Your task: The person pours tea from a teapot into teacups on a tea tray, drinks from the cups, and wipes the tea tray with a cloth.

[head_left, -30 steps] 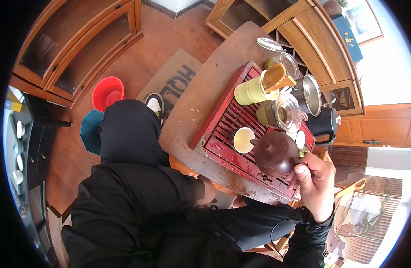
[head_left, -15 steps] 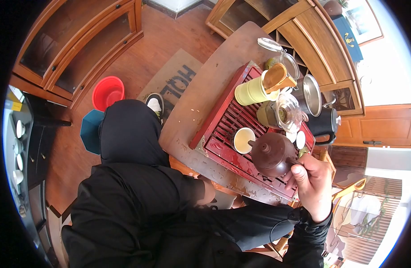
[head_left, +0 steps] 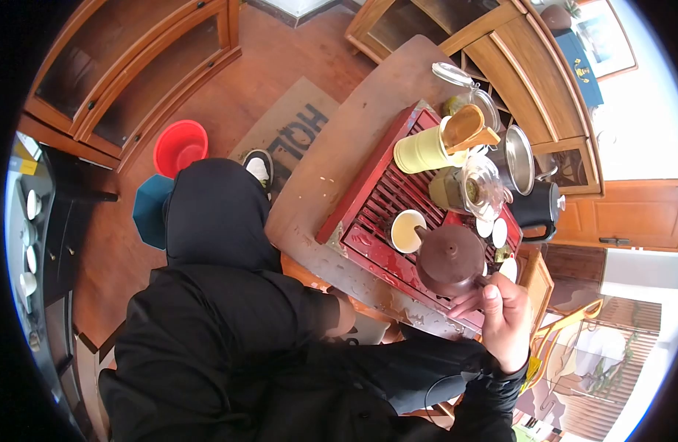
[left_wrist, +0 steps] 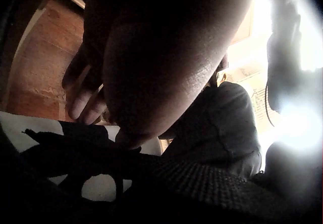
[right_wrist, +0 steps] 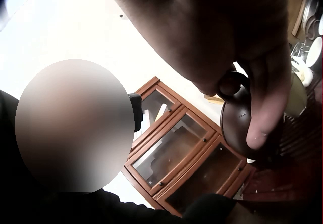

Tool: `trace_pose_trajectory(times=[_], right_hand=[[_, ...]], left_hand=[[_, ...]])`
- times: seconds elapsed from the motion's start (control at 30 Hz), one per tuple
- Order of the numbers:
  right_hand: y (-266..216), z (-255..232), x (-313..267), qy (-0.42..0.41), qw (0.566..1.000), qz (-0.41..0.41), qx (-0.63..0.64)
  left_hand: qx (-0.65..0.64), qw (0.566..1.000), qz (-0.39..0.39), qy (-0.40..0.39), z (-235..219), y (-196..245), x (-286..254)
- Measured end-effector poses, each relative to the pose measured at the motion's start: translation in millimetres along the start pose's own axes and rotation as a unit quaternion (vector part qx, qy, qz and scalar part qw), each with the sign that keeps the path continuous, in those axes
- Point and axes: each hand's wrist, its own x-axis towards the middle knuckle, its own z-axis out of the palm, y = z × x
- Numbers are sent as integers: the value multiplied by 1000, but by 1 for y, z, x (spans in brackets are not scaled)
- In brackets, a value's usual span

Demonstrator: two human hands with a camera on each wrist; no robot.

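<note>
Reddish-brown floor (head_left: 228, 88) before you, lettered mat (head_left: 278, 121) lying on it, glass-fronted wooden cabinet (head_left: 136, 70) to your left, wooden sideboard (head_left: 512, 77) ahead, brightly lit white wall (head_left: 648, 136) and orange-brown door (head_left: 640, 210) to your right

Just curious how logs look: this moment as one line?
right hand: grips brown teapot | spout: near teacup | left hand: fingers relaxed

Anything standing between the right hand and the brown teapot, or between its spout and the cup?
Nothing visible: the right hand grips the brown teapot by its handle, and the spout ends right by the cup.
</note>
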Motion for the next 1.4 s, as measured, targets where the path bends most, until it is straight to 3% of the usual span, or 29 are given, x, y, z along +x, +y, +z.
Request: trace_pose_trajectory(times=[0.07, 0.13, 0.2, 0.33, 0.4, 0.47, 0.53, 0.6, 0.67, 0.7, 0.8, 0.83, 0.93, 0.97, 1.03, 1.13, 1.2, 1.33, 1.4], right_hand=[[10, 3, -4, 1, 1000, -14, 10], [20, 7, -9, 5, 998, -32, 49], [37, 9, -14, -4, 998, -52, 33], [47, 19, -18, -3, 992, -51, 116], [65, 24, -20, -7, 985, -102, 136], [86, 18, -22, -37, 991, -108, 74], [78, 32, -20, -31, 973, -109, 199], [78, 35, -18, -27, 970, -116, 210], [81, 37, -19, 1, 964, -142, 225], [88, 35, -24, 8, 954, -130, 271], [124, 20, -45, 49, 956, -134, 255], [133, 21, -45, 121, 941, -192, 251], [152, -6, -57, 263, 932, -181, 170], [117, -8, -47, 269, 917, -186, 230], [93, -28, -43, 258, 930, -177, 191], [92, -55, -45, 252, 934, -176, 182], [73, -61, -41, 251, 945, -112, 177], [75, -68, -30, 289, 937, -80, 176], [79, -72, -25, 264, 949, -63, 158]], left_hand=[[15, 1000, 26, -3, 8, -4, 5], [-20, 998, -47, -42, 18, -1, 13], [-23, 997, -43, -55, 14, -2, 12], [1, 997, -38, -63, 2, -1, 3], [-16, 997, -34, -70, 3, -3, 3], [-28, 996, -29, -80, 15, -9, 6], [-41, 996, -81, 21, 50, -16, 18], [-50, 995, -82, 24, 57, -21, 20], [-62, 994, -83, 25, 68, -25, 22], [-48, 994, -87, 44, 76, -27, 24], [-6, 990, -92, 107, 95, -31, 29], [9, 987, -94, 132, 98, -35, 30], [-19, 988, -83, 129, 71, -25, 18], [-18, 988, -81, 130, 61, -22, 16], [-72, 990, -118, -15, 46, -17, 14], [-47, 997, -55, 27, 86, -29, 27], [-64, 996, -37, 53, 69, -26, 21], [-94, 991, -24, 95, 35, -16, 6], [-93, 991, -26, 96, 59, -22, 15]])
